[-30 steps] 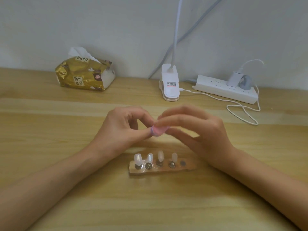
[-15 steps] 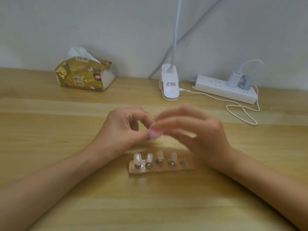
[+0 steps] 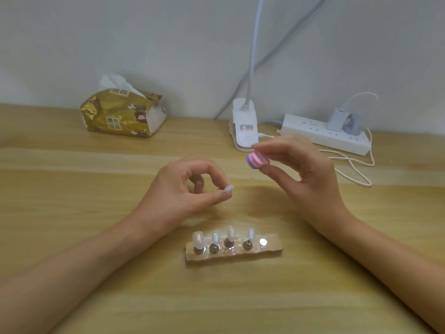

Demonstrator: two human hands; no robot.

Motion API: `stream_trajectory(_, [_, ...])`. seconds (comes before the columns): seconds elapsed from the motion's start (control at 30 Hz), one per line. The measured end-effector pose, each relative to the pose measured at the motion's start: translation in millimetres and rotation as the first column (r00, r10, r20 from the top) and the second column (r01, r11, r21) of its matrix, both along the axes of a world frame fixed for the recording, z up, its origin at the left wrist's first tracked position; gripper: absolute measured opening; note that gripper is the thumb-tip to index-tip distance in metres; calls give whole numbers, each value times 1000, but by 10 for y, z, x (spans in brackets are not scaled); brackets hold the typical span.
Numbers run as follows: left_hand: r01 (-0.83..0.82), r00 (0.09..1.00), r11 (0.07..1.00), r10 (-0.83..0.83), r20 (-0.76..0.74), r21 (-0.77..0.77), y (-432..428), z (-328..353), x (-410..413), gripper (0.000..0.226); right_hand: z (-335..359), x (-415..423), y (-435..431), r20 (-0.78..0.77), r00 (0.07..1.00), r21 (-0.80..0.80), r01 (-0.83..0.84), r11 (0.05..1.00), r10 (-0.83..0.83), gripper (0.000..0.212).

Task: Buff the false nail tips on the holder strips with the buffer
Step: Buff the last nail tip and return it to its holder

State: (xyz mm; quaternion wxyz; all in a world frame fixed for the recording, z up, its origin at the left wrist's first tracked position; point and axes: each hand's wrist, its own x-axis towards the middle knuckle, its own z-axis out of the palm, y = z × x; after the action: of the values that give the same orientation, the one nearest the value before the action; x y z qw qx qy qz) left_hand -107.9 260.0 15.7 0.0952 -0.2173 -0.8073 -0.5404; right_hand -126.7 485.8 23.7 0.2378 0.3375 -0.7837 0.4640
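Hands parted since a second ago: right hand has drawn the buffer up and off the nail tip pinched by the left hand, likely to check the finish. Buffer is a small rounded block of pink and purple layers, clamped between thumb and fingers. Holder strip lies on the wooden table below, with four pale tips upright on metal studs and the fifth stud bare.
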Motion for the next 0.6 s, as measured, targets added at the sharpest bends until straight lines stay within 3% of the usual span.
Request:
stream_trajectory(0.1, [-2,998,1000,1,56,18,0,-7,-11,13,-13,-6,-33,-30,1000,110,-4,994,7,23])
stream_trajectory(0.27, [-15,994,999,9,111,49,6,-1,2,14,-2,58,-127,-116,990,158,-62,985,81,18])
stream_trajectory(0.4, [-42,991,998,34,132,56,15,15,12,19,-1,37,-156,-21,997,181,-67,981,72,6])
stream_trajectory(0.47, [-52,992,998,46,120,45,20,28,16,21,7,56,-165,-52,997,132,-54,990,62,6])
stream_trajectory(0.6, [-53,994,998,49,93,39,15,36,23,24,-5,51,-172,-52,995,203,-78,976,90,7])
